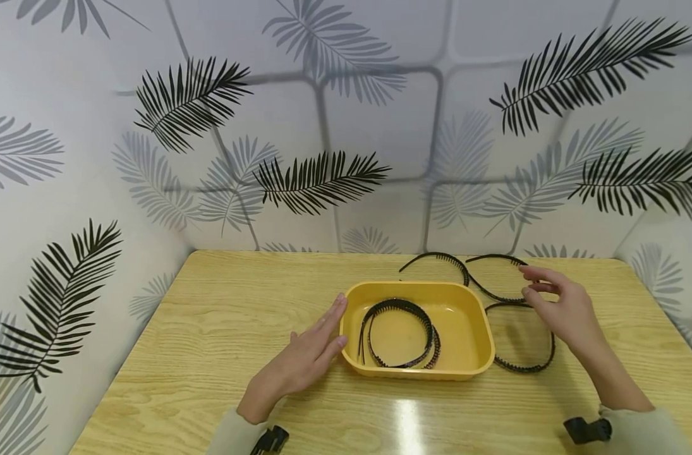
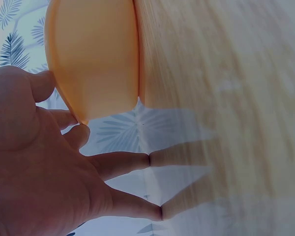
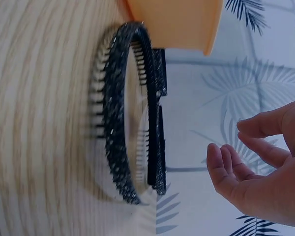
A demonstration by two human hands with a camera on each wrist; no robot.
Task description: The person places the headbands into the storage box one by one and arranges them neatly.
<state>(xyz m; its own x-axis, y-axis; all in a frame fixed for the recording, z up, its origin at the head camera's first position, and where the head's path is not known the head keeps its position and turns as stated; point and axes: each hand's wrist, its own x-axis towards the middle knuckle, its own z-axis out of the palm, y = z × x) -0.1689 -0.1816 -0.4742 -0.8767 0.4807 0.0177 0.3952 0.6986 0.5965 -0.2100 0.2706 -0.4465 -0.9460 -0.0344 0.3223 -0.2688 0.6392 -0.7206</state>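
A yellow plastic tray [image 1: 465, 332] sits on the table, with toothed black headbands [image 1: 405, 305] nested inside it. My left hand [image 1: 303, 360] touches the tray's left end, thumb and fingers at the rim and the other fingers spread, as the left wrist view shows. Over the right side of the table, my right hand [image 1: 570, 309] hovers with bent fingers and nothing between thumb and fingertips. Below it lies a glittery black headband [image 3: 115, 108], right beside the tray. Two more headbands, one behind the tray [image 1: 458, 264] and one farther right [image 1: 496, 298], lie toward the back.
The wooden table [image 1: 237, 303] runs back to a leaf-patterned wall [image 1: 380, 126]. That same pattern covers the left and right sides. Dark wrist mounts [image 1: 587, 431] sit at both sleeves, near the front edge of the head view.
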